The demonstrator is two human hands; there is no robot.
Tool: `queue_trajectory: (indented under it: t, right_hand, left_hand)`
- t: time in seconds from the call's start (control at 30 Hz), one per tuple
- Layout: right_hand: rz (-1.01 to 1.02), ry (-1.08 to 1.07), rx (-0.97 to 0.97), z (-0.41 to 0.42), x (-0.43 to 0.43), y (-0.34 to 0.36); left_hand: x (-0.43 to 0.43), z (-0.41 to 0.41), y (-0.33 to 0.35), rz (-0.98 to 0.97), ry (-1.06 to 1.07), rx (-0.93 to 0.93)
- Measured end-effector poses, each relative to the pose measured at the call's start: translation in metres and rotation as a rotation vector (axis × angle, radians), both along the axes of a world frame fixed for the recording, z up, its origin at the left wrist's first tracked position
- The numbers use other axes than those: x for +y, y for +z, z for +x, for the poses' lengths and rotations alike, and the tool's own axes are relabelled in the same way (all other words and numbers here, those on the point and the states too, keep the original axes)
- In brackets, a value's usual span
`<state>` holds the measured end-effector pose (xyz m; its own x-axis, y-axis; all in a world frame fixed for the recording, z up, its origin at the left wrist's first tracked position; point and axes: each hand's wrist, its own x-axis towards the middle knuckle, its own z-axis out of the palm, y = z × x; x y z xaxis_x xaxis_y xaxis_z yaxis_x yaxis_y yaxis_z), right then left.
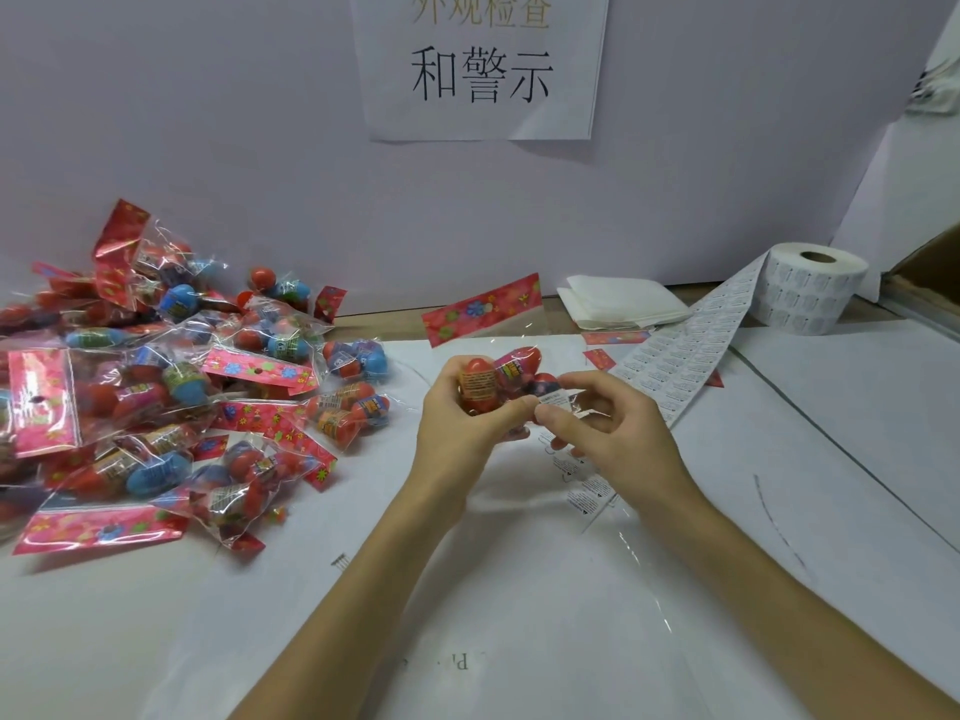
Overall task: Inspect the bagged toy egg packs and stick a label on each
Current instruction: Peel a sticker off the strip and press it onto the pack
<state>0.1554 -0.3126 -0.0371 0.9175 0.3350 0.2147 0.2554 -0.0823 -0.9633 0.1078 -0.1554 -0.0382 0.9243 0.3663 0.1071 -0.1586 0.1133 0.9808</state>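
**Label meets pack at mid-table**

The left hand point(462, 407) is curled round the egg pack point(498, 374), holding it just above the white table point(779, 511), its red flowered header point(480, 309) tilted up behind. The right hand point(613, 428) pinches a small white label point(560, 398) against the bag. To the left, a heap of bagged packs point(156, 381) crowds the table. On the right, the label strip point(691, 350) runs back to its roll point(810, 288), with folded white sheets point(618, 304) beside it. A paper sign point(480, 65) hangs on the wall.
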Motion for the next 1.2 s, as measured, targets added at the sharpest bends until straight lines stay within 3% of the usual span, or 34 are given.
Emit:
queue_trajectory:
  t: [0.3, 0.6, 0.83, 1.0, 1.2]
  right_hand:
    - [0.064, 0.012, -0.005, 0.0029, -0.0031, -0.0002]
    - [0.231, 0.135, 0.196, 0.0061, -0.0075, 0.0053]
    - [0.123, 0.067, 0.027, 0.0039, -0.0041, 0.0036]
    - [0.119, 0.125, 0.050, 0.0076, -0.0071, 0.0039]
    - [0.063, 0.059, -0.009, 0.0014, -0.0035, 0.0014]
  left_hand:
    - [-0.0012, -0.0010, 0.0007, 0.016, -0.046, 0.006]
    - [0.0048, -0.0017, 0.0042, -0.134, -0.156, 0.035]
    - [0.0041, -0.0017, 0.0040, -0.112, -0.128, 0.053]
    - [0.0069, -0.0015, 0.0039, -0.167, -0.127, 0.049]
    - [0.0012, 0.0001, 0.0014, -0.079, -0.077, 0.065]
